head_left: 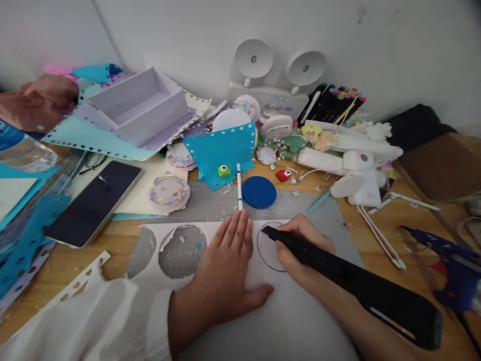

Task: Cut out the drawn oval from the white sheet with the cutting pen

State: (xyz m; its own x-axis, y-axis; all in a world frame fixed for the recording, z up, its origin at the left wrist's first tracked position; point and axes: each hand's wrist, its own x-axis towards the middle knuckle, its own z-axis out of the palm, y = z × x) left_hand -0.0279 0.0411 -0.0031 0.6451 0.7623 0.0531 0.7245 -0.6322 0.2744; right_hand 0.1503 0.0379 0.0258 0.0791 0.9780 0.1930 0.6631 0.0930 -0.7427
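My left hand [225, 276] lies flat on a white sheet of paper [233, 321], its fingers stretched forward and its thumb out to the side. In my right hand [304, 250] is a long black pen-shaped tool [345, 276], thick at the back end and tapered at the front. The tool's tip is at the upper left part of a drawn circle [258, 251] on the paper; whether it touches the paper I cannot tell. Round holes with ragged edges show to the left of my left hand. Under the sheet is a grey cutting mat [300, 205].
A blue disc [259, 192] and a white marker [239, 188] lie just beyond the paper. On the left are a phone [95, 203], a water bottle [26, 148] and a lilac box [143, 105]. A blue glue gun [447, 271] lies right. An emergency light [270, 100] stands behind.
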